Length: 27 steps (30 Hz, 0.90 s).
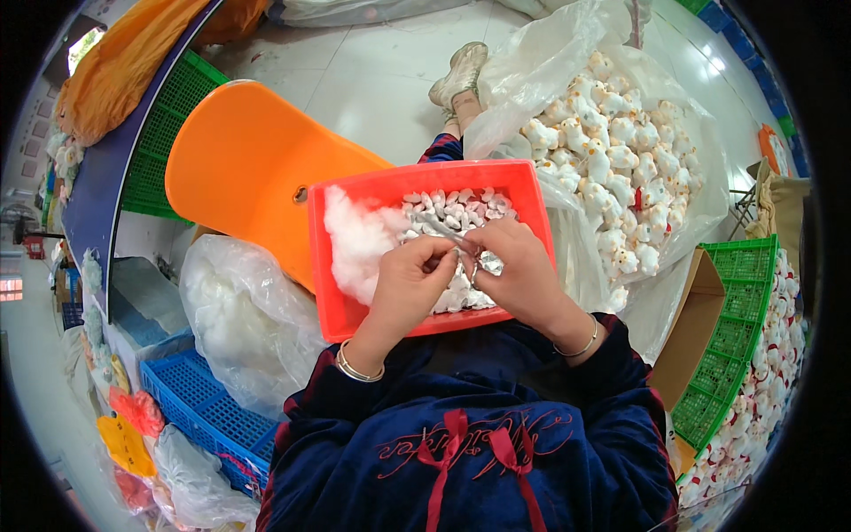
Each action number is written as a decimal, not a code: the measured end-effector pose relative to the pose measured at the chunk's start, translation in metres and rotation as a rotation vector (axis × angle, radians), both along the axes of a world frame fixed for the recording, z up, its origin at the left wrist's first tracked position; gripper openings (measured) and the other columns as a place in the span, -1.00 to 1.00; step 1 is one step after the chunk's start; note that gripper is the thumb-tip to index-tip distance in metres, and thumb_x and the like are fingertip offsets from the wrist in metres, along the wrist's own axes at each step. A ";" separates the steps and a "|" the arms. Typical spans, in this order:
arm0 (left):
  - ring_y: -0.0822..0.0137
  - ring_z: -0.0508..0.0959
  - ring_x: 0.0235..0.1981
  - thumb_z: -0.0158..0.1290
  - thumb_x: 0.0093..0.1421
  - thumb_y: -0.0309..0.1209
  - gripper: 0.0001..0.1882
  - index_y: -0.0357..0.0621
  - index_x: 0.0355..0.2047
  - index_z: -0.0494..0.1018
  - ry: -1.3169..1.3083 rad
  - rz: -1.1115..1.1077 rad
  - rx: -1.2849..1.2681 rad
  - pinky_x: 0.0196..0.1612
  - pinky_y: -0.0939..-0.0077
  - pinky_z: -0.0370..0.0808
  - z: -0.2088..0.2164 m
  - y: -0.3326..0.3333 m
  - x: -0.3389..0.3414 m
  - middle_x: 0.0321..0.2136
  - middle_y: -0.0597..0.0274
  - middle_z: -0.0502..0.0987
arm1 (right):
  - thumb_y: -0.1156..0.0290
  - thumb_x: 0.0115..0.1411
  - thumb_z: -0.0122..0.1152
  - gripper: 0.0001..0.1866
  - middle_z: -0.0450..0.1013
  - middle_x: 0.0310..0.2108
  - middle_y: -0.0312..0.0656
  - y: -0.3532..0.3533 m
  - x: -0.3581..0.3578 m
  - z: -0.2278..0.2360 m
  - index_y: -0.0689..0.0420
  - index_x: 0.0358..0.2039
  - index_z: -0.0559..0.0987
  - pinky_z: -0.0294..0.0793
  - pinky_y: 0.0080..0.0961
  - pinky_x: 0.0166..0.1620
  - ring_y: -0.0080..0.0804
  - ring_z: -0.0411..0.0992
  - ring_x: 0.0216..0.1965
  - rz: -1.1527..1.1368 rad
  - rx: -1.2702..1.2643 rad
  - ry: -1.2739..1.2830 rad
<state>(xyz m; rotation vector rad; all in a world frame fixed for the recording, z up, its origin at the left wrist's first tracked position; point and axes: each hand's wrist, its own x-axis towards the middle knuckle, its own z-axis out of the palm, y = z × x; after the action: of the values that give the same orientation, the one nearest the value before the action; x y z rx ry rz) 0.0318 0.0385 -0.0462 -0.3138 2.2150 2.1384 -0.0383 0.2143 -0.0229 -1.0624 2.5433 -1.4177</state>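
A red plastic bin (542, 222) rests across my lap. In its left part lies a heap of white fluffy stuffing (359, 235); small white and silvery pieces (461, 213) fill much of the rest. Above these pieces my hands meet. My right hand (514, 264) is closed around a slim grey metal tool (439, 226), forceps-like, its tip pointing up and left. My left hand (412, 277) pinches something small against the right fingers; the fingers mostly hide it.
A clear bag of small white plush toys (612, 160) lies ahead on the right. Beside the bin are an orange chair (239, 160), a bag of stuffing (239, 319) and a blue crate (208, 412). A green crate (731, 328) and cardboard stand at right.
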 end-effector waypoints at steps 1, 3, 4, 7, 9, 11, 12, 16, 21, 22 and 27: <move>0.61 0.51 -0.44 0.17 0.32 -0.49 -0.85 -0.34 -0.17 0.60 0.024 -0.016 -0.106 -0.36 0.63 0.48 -0.001 0.000 0.000 -0.42 0.38 0.61 | 0.53 0.07 0.39 -0.79 0.55 -0.35 -0.12 -0.001 0.001 0.001 0.20 -0.25 0.59 0.51 -0.34 -0.19 -0.18 0.54 -0.29 0.010 0.042 0.116; 0.61 0.52 -0.46 0.19 0.28 -0.51 -0.89 -0.31 -0.24 0.59 0.083 -0.043 -0.232 -0.38 0.62 0.48 -0.003 -0.002 -0.003 -0.42 0.35 0.62 | 0.54 0.04 0.38 -0.77 0.55 -0.34 -0.13 0.001 0.000 -0.006 0.17 -0.25 0.59 0.51 -0.29 -0.16 -0.16 0.54 -0.25 0.013 -0.018 0.021; 0.59 0.52 -0.47 0.19 0.26 -0.51 -0.89 -0.30 -0.24 0.59 0.023 -0.043 -0.124 -0.38 0.61 0.48 -0.001 -0.004 -0.003 -0.43 0.33 0.62 | 0.54 0.03 0.38 -0.76 0.55 -0.33 -0.13 0.002 -0.002 -0.009 0.16 -0.25 0.59 0.51 -0.27 -0.15 -0.15 0.54 -0.24 0.014 -0.048 -0.028; 0.57 0.52 -0.49 0.20 0.23 -0.51 -0.88 -0.28 -0.24 0.59 -0.095 -0.039 0.111 -0.39 0.60 0.48 -0.001 -0.005 -0.004 -0.46 0.29 0.61 | 0.55 0.00 0.38 -0.73 0.55 -0.31 -0.14 0.005 -0.004 -0.006 0.14 -0.24 0.59 0.49 -0.22 -0.11 -0.11 0.53 -0.19 0.001 -0.092 -0.341; 0.58 0.52 -0.50 0.20 0.23 -0.52 -0.88 -0.27 -0.22 0.59 -0.103 -0.021 0.145 -0.39 0.61 0.47 -0.006 -0.003 -0.005 -0.45 0.29 0.61 | 0.55 0.00 0.38 -0.73 0.55 -0.30 -0.13 0.003 -0.003 -0.006 0.15 -0.24 0.59 0.50 -0.22 -0.12 -0.11 0.52 -0.19 0.009 -0.055 -0.131; 0.61 0.51 -0.49 0.19 0.24 -0.53 -0.86 -0.29 -0.19 0.58 -0.011 0.008 -0.111 -0.40 0.64 0.46 0.001 0.005 -0.003 -0.43 0.33 0.62 | 0.56 0.00 0.38 -0.73 0.55 -0.30 -0.13 0.000 -0.001 -0.006 0.15 -0.24 0.58 0.50 -0.22 -0.12 -0.10 0.52 -0.19 -0.003 0.014 0.025; 0.62 0.50 -0.48 0.18 0.25 -0.54 -0.85 -0.30 -0.18 0.58 0.035 0.022 -0.238 -0.40 0.65 0.46 0.003 0.009 -0.003 -0.42 0.35 0.63 | 0.56 0.00 0.38 -0.73 0.55 -0.30 -0.13 -0.002 0.000 -0.005 0.15 -0.23 0.58 0.50 -0.21 -0.11 -0.10 0.52 -0.19 -0.018 0.066 0.077; 0.61 0.51 -0.48 0.15 0.27 -0.54 -0.82 -0.30 -0.13 0.61 0.077 -0.003 -0.143 -0.42 0.66 0.45 -0.014 0.007 -0.004 -0.41 0.37 0.64 | 0.54 0.04 0.39 -0.76 0.55 -0.31 -0.11 0.001 -0.003 -0.014 0.17 -0.24 0.59 0.51 -0.25 -0.13 -0.13 0.53 -0.21 0.005 -0.004 0.012; 0.56 0.62 -0.42 0.12 0.32 -0.52 -0.78 -0.33 -0.05 0.58 -0.128 -0.129 0.124 -0.39 0.68 0.51 0.001 -0.006 -0.008 -0.37 0.29 0.67 | 0.44 0.10 0.44 -0.76 0.56 -0.38 -0.08 0.010 -0.010 -0.008 0.22 -0.25 0.59 0.53 -0.32 -0.22 -0.22 0.57 -0.31 0.022 -0.019 -0.354; 0.55 0.64 -0.40 0.10 0.33 -0.52 -0.77 -0.33 -0.04 0.57 -0.154 -0.100 0.171 -0.37 0.68 0.53 -0.001 -0.009 -0.008 -0.37 0.27 0.68 | 0.42 0.10 0.45 -0.74 0.56 -0.39 -0.07 0.011 -0.010 -0.005 0.24 -0.25 0.59 0.54 -0.33 -0.23 -0.23 0.57 -0.33 0.027 -0.004 -0.399; 0.45 0.70 -0.37 0.04 0.36 -0.53 -0.79 -0.32 -0.03 0.47 -0.115 0.103 0.313 -0.30 0.66 0.61 0.003 -0.019 -0.011 -0.29 0.10 0.70 | 0.30 0.07 0.51 -0.64 0.56 -0.40 -0.08 0.018 -0.004 0.007 0.23 -0.20 0.61 0.55 -0.34 -0.24 -0.22 0.58 -0.34 -0.029 0.119 -0.356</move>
<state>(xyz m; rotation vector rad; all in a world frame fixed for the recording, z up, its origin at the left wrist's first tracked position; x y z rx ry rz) 0.0208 0.0196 -0.0429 -0.5273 1.8041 2.4054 -0.0426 0.2328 -0.0161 -0.6861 2.3574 -1.3047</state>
